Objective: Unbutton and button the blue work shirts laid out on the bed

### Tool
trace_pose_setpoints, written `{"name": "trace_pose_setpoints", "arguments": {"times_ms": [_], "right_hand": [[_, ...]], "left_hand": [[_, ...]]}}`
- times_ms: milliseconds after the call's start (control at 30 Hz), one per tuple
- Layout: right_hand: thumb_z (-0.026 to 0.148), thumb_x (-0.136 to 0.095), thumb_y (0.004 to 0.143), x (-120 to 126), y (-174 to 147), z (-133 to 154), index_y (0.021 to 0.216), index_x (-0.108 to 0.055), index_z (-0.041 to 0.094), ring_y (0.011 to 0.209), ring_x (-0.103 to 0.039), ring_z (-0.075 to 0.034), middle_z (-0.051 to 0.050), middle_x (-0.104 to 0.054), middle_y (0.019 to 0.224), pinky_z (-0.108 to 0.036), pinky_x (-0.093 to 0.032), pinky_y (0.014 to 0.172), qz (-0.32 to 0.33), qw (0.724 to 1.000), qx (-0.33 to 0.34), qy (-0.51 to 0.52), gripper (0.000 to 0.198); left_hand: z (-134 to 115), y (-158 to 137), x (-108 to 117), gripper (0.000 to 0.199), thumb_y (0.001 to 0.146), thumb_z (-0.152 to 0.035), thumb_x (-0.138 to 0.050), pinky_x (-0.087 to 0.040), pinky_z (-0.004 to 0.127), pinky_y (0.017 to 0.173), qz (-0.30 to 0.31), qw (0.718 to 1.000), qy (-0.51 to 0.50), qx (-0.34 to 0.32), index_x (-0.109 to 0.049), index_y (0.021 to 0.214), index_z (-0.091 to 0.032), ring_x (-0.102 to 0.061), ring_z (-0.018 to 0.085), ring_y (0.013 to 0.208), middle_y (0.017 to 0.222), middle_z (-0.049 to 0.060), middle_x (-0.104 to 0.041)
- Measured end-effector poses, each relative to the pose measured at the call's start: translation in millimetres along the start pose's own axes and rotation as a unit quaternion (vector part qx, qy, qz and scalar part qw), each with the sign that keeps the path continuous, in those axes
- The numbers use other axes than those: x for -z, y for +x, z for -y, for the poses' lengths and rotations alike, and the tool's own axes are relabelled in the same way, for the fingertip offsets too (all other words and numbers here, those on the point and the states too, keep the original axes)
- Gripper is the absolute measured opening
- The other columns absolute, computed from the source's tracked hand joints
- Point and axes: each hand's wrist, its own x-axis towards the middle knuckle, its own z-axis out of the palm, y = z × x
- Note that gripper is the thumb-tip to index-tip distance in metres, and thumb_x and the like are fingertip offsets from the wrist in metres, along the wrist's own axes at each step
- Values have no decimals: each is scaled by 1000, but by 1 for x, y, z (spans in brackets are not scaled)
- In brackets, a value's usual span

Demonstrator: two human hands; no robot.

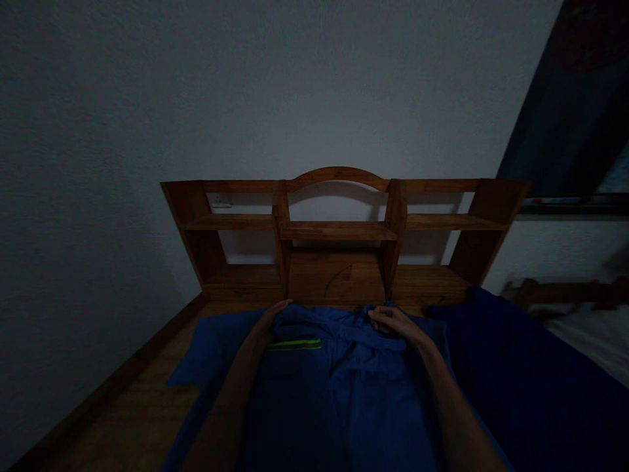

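A blue garment (295,387) with a bright green-edged zip (295,344) lies spread out before me, its upper part bunched into folds. My left hand (271,316) rests at the far left edge of it, fingers stretched out along the cloth. At the upper right, my right hand (393,320) is closed, thumb and fingers pinching the bunched cloth. Exactly what lies between those fingers is hard to make out in the dim light. A thin dark curved line (339,278) shows against the wooden panel beyond the hands.
Behind the garment stands a wooden headboard shelf (339,231) against the white wall (314,85). Flat blue cloth (206,347) lies under the garment on a wooden surface (142,413). A darker blue cloth (531,373) is at the right, below a dark window (574,118).
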Motion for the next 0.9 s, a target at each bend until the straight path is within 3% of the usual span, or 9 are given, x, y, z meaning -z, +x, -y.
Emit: {"name": "trace_pose_setpoints", "arguments": {"times_ms": [100,167,333,533,633,733,833,900], "right_hand": [[49,-66,67,-1,-5,6,70,-64,14,55,-45,-9,2,-54,61,-19,-30,49,96,991,-10,-91,35],[46,-69,64,1,-7,6,69,-65,14,61,-48,-11,1,-57,65,-20,-35,56,126,986,-7,-106,32],[48,-60,72,15,-9,-7,75,-59,16,61,-47,-10,3,-52,67,-20,-36,57,21,999,13,-20,32],[51,-62,68,20,-2,-22,70,-59,15,65,-51,-13,1,-54,67,-23,-39,62,-13,991,11,-134,37],[52,-59,72,14,-1,-8,85,-60,17,81,-54,-18,-3,-58,84,-28,-41,75,-123,971,47,-199,37],[53,-61,71,2,-5,14,95,-60,21,101,-50,-22,-7,-56,102,-32,-37,88,-205,910,110,-343,40],[48,-74,58,-13,-10,25,105,-58,24,105,-50,-25,-8,-53,112,-32,-39,87,-128,889,82,-433,56],[36,-79,52,-19,-12,24,111,-55,24,108,-50,-26,-9,-51,117,-32,-39,86,-99,886,29,-453,64]], "left_hand": [[-5,-6,-4,45,65,-43,-71,-46,35,88,-8,1000,22,0,-66,101,-17,-61,25,99,102,9,-67],[-7,-8,-4,49,60,-43,-74,-45,36,88,-3,999,37,-3,-66,101,-17,-60,26,101,106,9,-66],[-4,-1,4,52,56,-44,-76,-43,35,91,-44,992,93,-73,-67,101,-19,-58,25,103,109,7,-66],[4,10,13,43,58,-50,-71,-43,35,89,-91,963,215,-134,-70,86,-18,-59,23,97,96,6,-69],[-2,5,6,38,65,-52,-65,-41,36,89,-152,897,316,-270,-68,86,-21,-57,23,95,93,6,-66],[-14,-7,-7,40,65,-52,-67,-36,36,92,-104,791,462,-387,-66,94,-25,-51,24,101,101,6,-60],[-21,-17,-17,53,53,-53,-75,-35,37,89,5,715,601,-358,-65,99,-28,-48,26,100,104,7,-56],[-21,-19,-18,52,51,-46,-77,-34,38,89,13,686,656,-314,-64,98,-27,-47,28,100,105,8,-55]]}}
